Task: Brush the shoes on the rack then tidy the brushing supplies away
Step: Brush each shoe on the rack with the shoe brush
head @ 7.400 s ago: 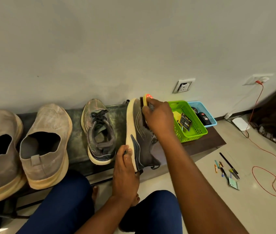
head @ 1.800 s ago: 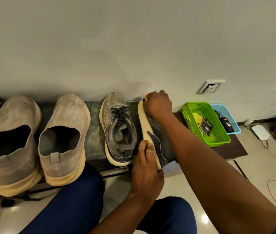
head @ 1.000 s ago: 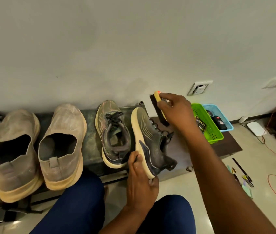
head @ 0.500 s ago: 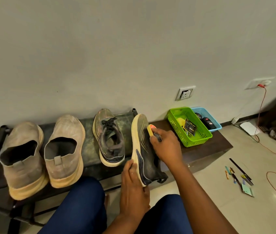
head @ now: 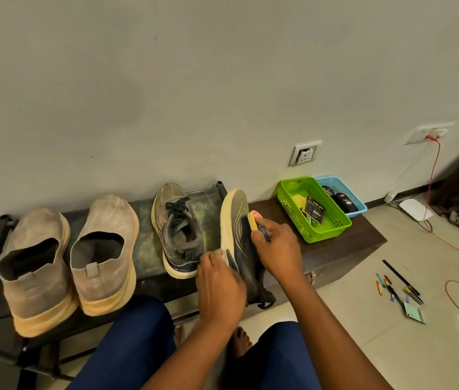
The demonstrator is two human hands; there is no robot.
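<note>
I see the left hand (head: 220,280) gripping the heel of the tilted grey shoe (head: 239,235) at the rack's (head: 144,266) right end, while the right hand (head: 277,249) holds the brush (head: 253,220) against its side.

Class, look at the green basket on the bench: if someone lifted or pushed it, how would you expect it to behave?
The green basket looks like thin perforated plastic, so it is probably light and may flex a little when gripped. It holds only a few small items, so a push would likely slide it along the bench. Low and wide, it seems unlikely to tip.
</note>
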